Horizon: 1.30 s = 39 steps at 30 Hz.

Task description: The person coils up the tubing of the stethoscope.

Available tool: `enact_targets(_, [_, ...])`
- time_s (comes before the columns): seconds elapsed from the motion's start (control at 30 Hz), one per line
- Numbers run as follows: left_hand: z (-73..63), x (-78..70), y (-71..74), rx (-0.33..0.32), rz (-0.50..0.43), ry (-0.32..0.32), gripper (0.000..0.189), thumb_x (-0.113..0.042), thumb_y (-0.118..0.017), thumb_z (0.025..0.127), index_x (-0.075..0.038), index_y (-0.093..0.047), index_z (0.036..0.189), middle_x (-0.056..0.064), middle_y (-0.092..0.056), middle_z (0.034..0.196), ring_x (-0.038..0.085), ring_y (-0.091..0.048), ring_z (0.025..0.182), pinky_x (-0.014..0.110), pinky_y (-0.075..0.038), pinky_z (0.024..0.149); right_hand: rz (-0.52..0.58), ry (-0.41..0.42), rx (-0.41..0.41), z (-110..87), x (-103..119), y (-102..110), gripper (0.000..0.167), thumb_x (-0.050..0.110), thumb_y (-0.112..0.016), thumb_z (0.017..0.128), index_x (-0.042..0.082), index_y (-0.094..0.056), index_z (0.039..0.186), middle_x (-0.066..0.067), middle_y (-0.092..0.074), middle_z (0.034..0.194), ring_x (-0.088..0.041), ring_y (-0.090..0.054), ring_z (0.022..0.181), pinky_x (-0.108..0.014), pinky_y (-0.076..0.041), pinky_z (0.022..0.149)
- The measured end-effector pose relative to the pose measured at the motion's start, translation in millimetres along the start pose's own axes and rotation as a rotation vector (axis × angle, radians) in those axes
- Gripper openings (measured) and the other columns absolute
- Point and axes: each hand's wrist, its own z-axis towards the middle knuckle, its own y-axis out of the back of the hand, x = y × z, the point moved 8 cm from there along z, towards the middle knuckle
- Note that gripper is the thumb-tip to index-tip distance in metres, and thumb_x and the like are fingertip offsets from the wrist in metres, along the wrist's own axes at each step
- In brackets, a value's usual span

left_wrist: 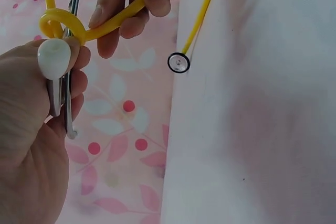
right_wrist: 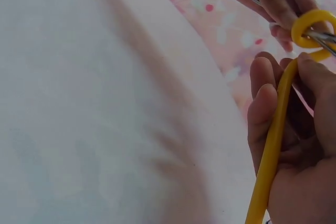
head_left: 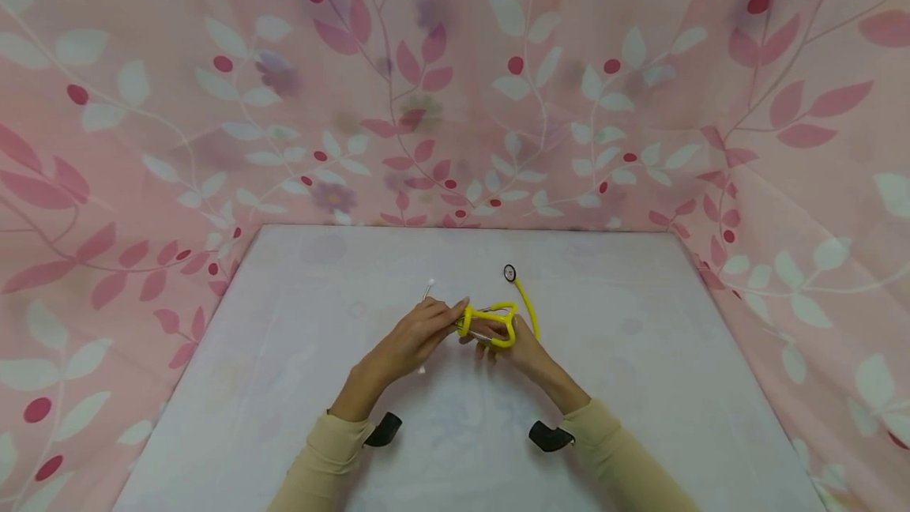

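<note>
The left hand (head_left: 418, 336) clamps the metal tubes (left_wrist: 55, 98) of a yellow stethoscope (head_left: 509, 321) whose tubing loop (left_wrist: 77, 23) sits at three o'clock from it above a white table (head_left: 626, 338), while the right hand (head_left: 522, 344) pinches the tubing, the chest piece (head_left: 509, 273) at its twelve o'clock.

The left hand (head_left: 419, 333) pinches the yellow stethoscope (head_left: 490, 315) at a small loop in its tube (head_left: 529, 306), and the right hand (head_left: 528, 346) holds it just beside. One white ear tip (head_left: 430, 282) shows beyond the left hand; the round chest piece (head_left: 509, 273) is beyond the right. Beige sleeves (head_left: 323, 449) reach over a white table (head_left: 249, 385), before a pink cloth (head_left: 455, 46) with leaves.
</note>
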Motion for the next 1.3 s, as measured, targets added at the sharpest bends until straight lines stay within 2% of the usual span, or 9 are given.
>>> enact_targets(0.17, [-2.1, 6.8, -2.8, -0.005, 0.003, 0.019, 0.053, -0.011, -0.060, 0.096, -0.013, -0.045, 0.148, -0.002, -0.066, 0.107, 0.011, -0.056, 0.095, 0.036, -0.048, 0.091, -0.099, 0.001, -0.029, -2.2, -13, -5, 0.037, 0.011, -0.055, 0.100, 0.003, -0.057, 0.136, -0.028, -0.071, 0.102, -0.050, -0.059, 0.071, -0.050, -0.051, 0.052])
enact_targets(0.3, [-3.8, 14.0, -6.1, 0.007, -0.019, 0.055, 0.050, -0.014, -0.059, 0.097, -0.012, -0.048, 0.146, -0.003, -0.066, 0.105, 0.009, -0.057, 0.094, 0.031, -0.048, 0.088, -0.210, 0.019, -0.046, -7.6, -14, -9, 0.034, 0.020, -0.053, 0.102, 0.004, -0.060, 0.131, -0.024, -0.071, 0.094, -0.044, -0.060, 0.066, -0.041, -0.052, 0.051])
enact_targets(0.37, [-5.7, 17.9, -7.8, 0.012, -0.030, 0.069, 0.049, -0.013, -0.060, 0.097, -0.010, -0.050, 0.144, -0.003, -0.066, 0.104, 0.008, -0.056, 0.094, 0.028, -0.050, 0.086, -0.325, 0.035, -0.053, -11.8, -13, -11, 0.032, 0.023, -0.053, 0.102, 0.003, -0.063, 0.124, -0.019, -0.071, 0.087, -0.032, -0.060, 0.061, -0.032, -0.052, 0.050])
enact_targets(0.5, [-10.1, 26.0, -10.1, 0.007, -0.042, 0.083, 0.048, -0.007, -0.063, 0.094, -0.006, -0.053, 0.141, -0.002, -0.064, 0.099, 0.006, -0.054, 0.088, 0.023, -0.051, 0.079, -0.562, 0.076, -0.044, -20.7, -8, -19, 0.029, 0.019, -0.060, 0.099, 0.002, -0.067, 0.121, -0.008, -0.070, 0.078, -0.005, -0.055, 0.059, -0.019, -0.049, 0.054])
enact_targets(0.57, [-12.0, 30.3, -10.7, 0.010, -0.046, 0.095, 0.049, -0.006, -0.064, 0.093, -0.007, -0.054, 0.141, -0.002, -0.064, 0.099, 0.006, -0.053, 0.086, 0.022, -0.051, 0.078, -0.685, 0.109, -0.030, -25.5, -2, -24, 0.030, 0.016, -0.064, 0.096, 0.003, -0.068, 0.123, -0.003, -0.070, 0.079, 0.002, -0.051, 0.063, -0.017, -0.047, 0.058])
enact_targets(0.7, [-15.7, 38.2, -10.8, 0.016, -0.044, 0.132, 0.048, -0.009, -0.065, 0.093, -0.009, -0.055, 0.140, -0.003, -0.065, 0.099, 0.006, -0.054, 0.086, 0.023, -0.052, 0.079, -0.944, 0.180, -0.017, -36.2, 15, -33, 0.030, 0.018, -0.070, 0.091, 0.010, -0.072, 0.119, 0.006, -0.064, 0.074, 0.002, -0.044, 0.063, -0.015, -0.039, 0.059])
enact_targets(0.8, [-17.5, 42.2, -9.5, 0.005, -0.050, 0.154, 0.048, -0.007, -0.066, 0.092, -0.009, -0.057, 0.138, -0.002, -0.066, 0.100, 0.007, -0.055, 0.086, 0.024, -0.053, 0.078, -1.079, 0.239, -0.023, -44.4, 31, -38, 0.030, 0.022, -0.072, 0.089, 0.014, -0.073, 0.118, 0.009, -0.060, 0.074, 0.001, -0.042, 0.061, -0.014, -0.037, 0.056])
enact_targets(1.0, [-17.5, 42.9, -10.4, -0.003, -0.101, 0.151, 0.049, 0.000, -0.068, 0.089, -0.007, -0.058, 0.137, -0.001, -0.067, 0.101, 0.007, -0.055, 0.085, 0.024, -0.052, 0.076, -1.201, 0.378, -0.095, -53.1, 67, -35, 0.024, 0.021, -0.079, 0.083, 0.019, -0.076, 0.108, 0.011, -0.062, 0.081, 0.001, -0.048, 0.061, -0.012, -0.040, 0.054])
enact_targets(1.3, [-14.2, 38.4, -16.8, 0.051, -0.155, 0.165, 0.048, -0.005, -0.065, 0.093, -0.011, -0.056, 0.139, -0.002, -0.066, 0.098, 0.006, -0.051, 0.081, 0.021, -0.049, 0.073, -1.335, 0.463, -0.117, -48.5, 97, -25, 0.023, 0.026, -0.083, 0.078, 0.022, -0.076, 0.100, 0.010, -0.066, 0.084, -0.003, -0.059, 0.067, -0.017, -0.048, 0.055])
